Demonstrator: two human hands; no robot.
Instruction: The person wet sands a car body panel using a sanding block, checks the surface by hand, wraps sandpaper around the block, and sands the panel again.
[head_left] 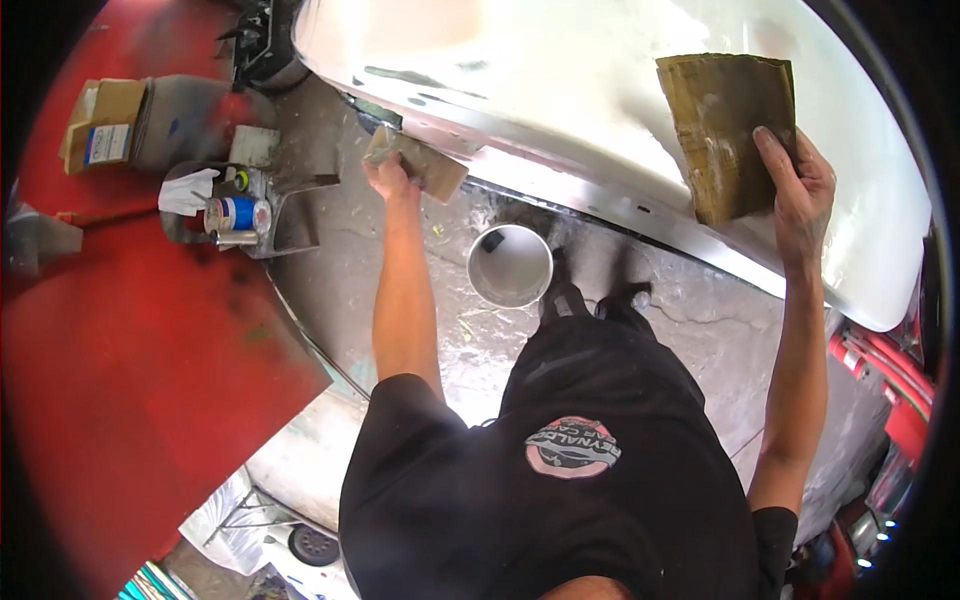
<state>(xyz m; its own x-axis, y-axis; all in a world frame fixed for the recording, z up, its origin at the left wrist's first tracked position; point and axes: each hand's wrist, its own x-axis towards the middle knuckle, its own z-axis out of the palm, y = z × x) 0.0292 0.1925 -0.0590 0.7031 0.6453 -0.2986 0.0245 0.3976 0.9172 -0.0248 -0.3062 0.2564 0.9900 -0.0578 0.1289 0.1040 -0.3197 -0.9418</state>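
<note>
And here we are, arms reaching wide, both hands loaded! Over on the left, the left hand (391, 177) closes around one end of a brown piece (432, 170), down by the lower edge of the white panel (570, 105); some of those fingers are hidden, and whether the piece touches the panel I can't tell. Out right, the right hand (803, 190) pinches a brown sheet (728, 135) by its side, thumb flat on the near face, the other fingers mostly out of sight behind it. The sheet stands out against the panel, pale smears across its face, and again contact is impossible to call from here. Between the arms and lower down, the bucket (532, 245) sits on the floor (345, 265), just ahead of the shoes (567, 302), something dark inside it. So what stage is this? My reading: a handling step, one flat piece secured in each hand, right beside the panel. Any move from here calls for a firm thumb on that sheet, since it is gripped at one side only, plus a steady left wrist near the panel's edge, and care over the bucket below. Off to the left, the cluttered stand (292, 222) is well clear of the right hand.
</note>
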